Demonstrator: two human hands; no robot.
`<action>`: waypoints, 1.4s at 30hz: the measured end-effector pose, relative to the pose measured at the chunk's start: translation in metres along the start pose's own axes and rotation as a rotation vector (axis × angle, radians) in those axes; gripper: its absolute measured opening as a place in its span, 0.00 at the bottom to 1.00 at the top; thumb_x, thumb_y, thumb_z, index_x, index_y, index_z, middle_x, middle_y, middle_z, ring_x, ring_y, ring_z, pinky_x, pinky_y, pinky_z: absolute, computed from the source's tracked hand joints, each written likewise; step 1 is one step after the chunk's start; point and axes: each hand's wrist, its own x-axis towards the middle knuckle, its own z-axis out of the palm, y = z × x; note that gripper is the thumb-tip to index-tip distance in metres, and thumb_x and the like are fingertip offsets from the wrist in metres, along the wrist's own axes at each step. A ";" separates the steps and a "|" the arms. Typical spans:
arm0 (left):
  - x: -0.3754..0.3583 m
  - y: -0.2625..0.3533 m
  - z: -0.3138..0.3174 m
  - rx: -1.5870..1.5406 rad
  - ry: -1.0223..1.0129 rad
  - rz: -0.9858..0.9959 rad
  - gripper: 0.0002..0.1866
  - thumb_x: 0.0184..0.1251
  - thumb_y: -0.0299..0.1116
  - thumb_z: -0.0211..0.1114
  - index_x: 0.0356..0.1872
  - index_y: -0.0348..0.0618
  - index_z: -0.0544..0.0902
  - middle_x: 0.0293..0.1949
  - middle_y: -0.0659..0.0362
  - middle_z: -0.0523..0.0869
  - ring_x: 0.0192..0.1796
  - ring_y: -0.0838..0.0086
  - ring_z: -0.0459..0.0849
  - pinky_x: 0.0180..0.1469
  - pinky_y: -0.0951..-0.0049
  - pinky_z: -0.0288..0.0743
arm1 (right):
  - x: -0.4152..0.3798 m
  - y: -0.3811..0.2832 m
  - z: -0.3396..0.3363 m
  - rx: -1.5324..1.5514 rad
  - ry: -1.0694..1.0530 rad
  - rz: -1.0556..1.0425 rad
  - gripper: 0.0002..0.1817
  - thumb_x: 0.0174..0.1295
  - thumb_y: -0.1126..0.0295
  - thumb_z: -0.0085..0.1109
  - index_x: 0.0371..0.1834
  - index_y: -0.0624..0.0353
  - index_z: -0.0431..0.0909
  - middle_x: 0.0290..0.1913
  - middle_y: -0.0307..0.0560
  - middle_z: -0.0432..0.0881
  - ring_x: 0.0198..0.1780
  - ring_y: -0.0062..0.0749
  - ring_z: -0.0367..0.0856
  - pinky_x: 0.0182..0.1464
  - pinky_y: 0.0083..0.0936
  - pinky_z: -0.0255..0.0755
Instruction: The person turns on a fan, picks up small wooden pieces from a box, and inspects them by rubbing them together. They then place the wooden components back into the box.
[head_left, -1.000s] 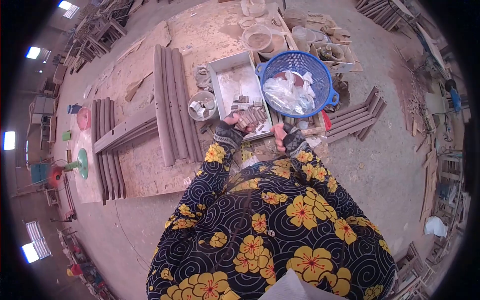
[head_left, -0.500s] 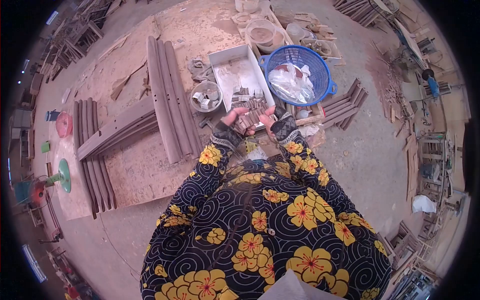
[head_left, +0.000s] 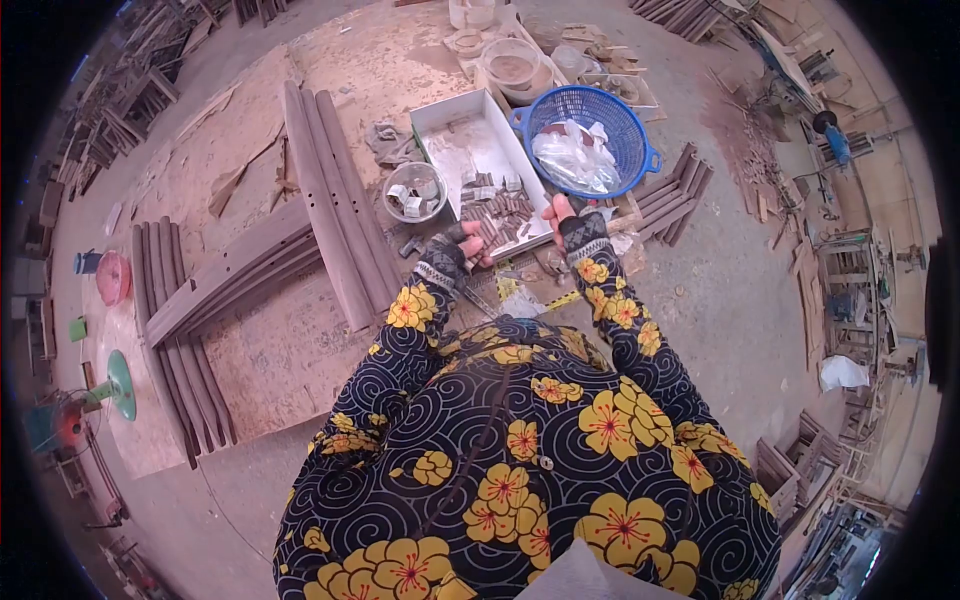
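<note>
My left hand (head_left: 474, 243) is at the near left edge of a white tray (head_left: 463, 118), its fingers curled at the small brown wooden pieces (head_left: 508, 208); whether it holds any is hidden. Beyond the tray's near right corner is my right hand (head_left: 558, 213), raised, with fingers bent and too small to read clearly. Several brown pieces lie in the near half of the tray, with pale paper-like bits among them. Left of the tray stands a clear round tub (head_left: 414, 192) with white pieces in it. A blue basket (head_left: 640, 133) at the right holds plastic bags (head_left: 577, 160).
Long brown wooden slats (head_left: 335, 200) lie across the workbench to the left, near a grey cloth (head_left: 392, 144). Round containers (head_left: 512, 66) stand behind the tray. More slats (head_left: 680, 200) are at the right. A green fan-like object (head_left: 121, 385) stands far left.
My hands have moved apart, the right one to the right and up, away from the wooden pieces. More of the pieces in the tray now show. The whole view has shifted slightly.
</note>
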 end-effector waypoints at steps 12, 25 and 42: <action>0.030 -0.014 -0.015 0.003 0.130 -0.013 0.14 0.53 0.23 0.55 0.42 0.34 0.72 0.28 0.54 0.78 0.28 0.68 0.78 0.33 0.68 0.76 | 0.006 -0.006 0.025 -0.411 -0.067 -0.618 0.10 0.54 0.65 0.54 0.34 0.60 0.74 0.30 0.46 0.77 0.34 0.31 0.75 0.38 0.24 0.67; 0.029 -0.015 -0.007 -0.015 -0.072 -0.012 0.15 0.55 0.27 0.49 0.43 0.31 0.70 0.27 0.52 0.77 0.28 0.67 0.77 0.33 0.73 0.73 | 0.020 0.009 0.023 -0.474 -0.272 -0.308 0.15 0.48 0.60 0.62 0.32 0.60 0.75 0.29 0.46 0.77 0.35 0.27 0.74 0.40 0.22 0.67; 0.011 -0.002 -0.015 -0.301 0.068 -0.011 0.14 0.52 0.28 0.51 0.40 0.32 0.69 0.27 0.53 0.77 0.30 0.67 0.76 0.37 0.67 0.72 | 0.112 0.046 0.014 1.051 -1.529 -0.038 0.07 0.60 0.64 0.49 0.31 0.55 0.69 0.19 0.31 0.63 0.19 0.16 0.60 0.20 0.16 0.57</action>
